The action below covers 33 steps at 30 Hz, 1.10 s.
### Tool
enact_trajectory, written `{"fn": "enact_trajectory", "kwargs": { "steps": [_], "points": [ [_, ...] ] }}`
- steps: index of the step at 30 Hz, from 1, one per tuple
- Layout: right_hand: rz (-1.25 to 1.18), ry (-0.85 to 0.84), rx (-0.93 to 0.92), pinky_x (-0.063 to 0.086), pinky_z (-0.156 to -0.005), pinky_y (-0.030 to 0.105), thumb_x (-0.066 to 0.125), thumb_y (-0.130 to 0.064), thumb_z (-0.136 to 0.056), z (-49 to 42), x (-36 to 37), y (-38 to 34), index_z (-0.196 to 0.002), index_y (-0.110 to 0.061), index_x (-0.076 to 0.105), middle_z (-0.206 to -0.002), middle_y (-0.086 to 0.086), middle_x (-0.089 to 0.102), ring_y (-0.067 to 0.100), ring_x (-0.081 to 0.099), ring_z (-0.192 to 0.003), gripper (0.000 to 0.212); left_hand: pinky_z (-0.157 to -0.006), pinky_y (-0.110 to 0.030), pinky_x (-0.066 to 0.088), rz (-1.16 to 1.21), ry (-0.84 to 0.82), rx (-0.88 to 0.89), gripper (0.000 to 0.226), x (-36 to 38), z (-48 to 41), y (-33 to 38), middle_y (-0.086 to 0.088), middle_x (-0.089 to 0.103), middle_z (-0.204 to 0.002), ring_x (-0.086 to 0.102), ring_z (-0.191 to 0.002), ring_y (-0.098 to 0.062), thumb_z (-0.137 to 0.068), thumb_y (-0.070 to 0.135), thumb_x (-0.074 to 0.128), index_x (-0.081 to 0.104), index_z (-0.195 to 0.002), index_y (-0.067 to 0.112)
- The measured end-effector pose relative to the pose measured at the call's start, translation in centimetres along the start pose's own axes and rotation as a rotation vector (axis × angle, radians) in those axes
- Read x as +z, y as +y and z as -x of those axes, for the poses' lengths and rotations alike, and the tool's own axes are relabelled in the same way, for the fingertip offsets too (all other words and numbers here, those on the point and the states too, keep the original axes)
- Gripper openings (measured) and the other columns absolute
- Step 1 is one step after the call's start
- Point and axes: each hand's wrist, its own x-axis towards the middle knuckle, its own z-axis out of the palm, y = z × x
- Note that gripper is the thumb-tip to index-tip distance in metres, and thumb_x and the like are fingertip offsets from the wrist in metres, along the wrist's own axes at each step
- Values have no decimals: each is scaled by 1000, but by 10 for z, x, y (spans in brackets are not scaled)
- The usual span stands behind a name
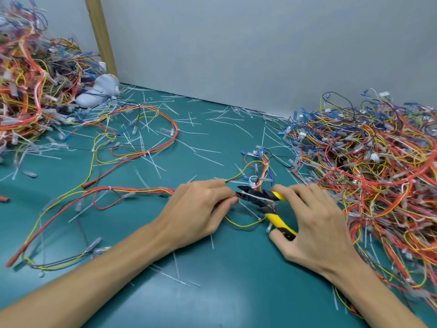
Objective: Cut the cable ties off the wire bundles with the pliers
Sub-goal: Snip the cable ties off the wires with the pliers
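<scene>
Pliers (258, 199), black-jawed, yellow-handled, gripped by right hand (312, 223); left hand (198, 209) pinches red-yellow wire bundle (132, 191).

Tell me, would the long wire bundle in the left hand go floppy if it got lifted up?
Probably floppy: the wire bundle lies in loose curves and loops on the green table. It likely feels light, since its wires are thin. It might snag when lifted, because cut ties lie scattered around it.
</scene>
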Motion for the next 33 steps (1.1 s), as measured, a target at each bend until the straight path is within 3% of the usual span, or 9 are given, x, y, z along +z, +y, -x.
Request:
{"fn": "enact_trajectory", "kwargs": {
  "steps": [5,12,20,23,26,30,33],
  "points": [
    [-14,17,16,50,-68,39,64,-44,-70,0,0,-1,-110,-19,65,-92,-4,63,25,60,-81,47,-53,-27,41,-20,6,20,20,1,1,0,17,37,-73,47,-68,-15,-96,31,51,67,-88,24],
    [48,90,-25,39,-78,37,63,-48,-71,0,2,2,-116,-17,63,-101,2,56,27,51,-92,54,-53,-29,42,-33,-7,22,21,3,1,-2,10,52,-73,46,-68,-16,-95,31,50,67,-86,23],
    [-2,69,-33,51,-61,36,63,-48,-76,1,3,1,-105,-20,69,-88,-5,67,23,64,-77,42,-51,-31,42,-197,-7,55,29,-1,0,-2,6,58,-75,57,-64,-22,-98,34,43,65,-84,22],
    [-13,74,-17,52,-62,34,61,-41,-78,1,3,1,-110,-19,69,-88,-4,67,23,65,-77,40,-73,-36,45,-411,71,116,33,-3,-4,-4,5,60,-73,59,-72,-22,-100,35,43,65,-81,19],
    [-38,11,-26,52,-70,37,63,-41,-90,0,6,0,-129,-17,61,-99,-2,65,24,63,-86,46,-89,-38,40,-506,171,69,31,-7,-8,-6,7,63,-75,61,-84,-21,-102,34,47,66,-82,19],
    [-121,-52,-5,51,-74,35,45,-55,-94,-1,3,-2,-134,-18,56,-101,-3,62,21,60,-88,55,-84,-35,38,-212,198,-14,25,-1,-5,-6,8,61,-78,55,-82,-23,-98,29,47,64,-84,17],
    [-187,15,48,52,-67,30,48,-56,-91,2,0,-4,-123,-21,63,-96,-8,64,13,62,-86,50,-78,-33,31,-86,179,-24,26,1,-5,-4,11,52,-75,44,-81,-19,-97,30,43,58,-80,18]
  ]
}}
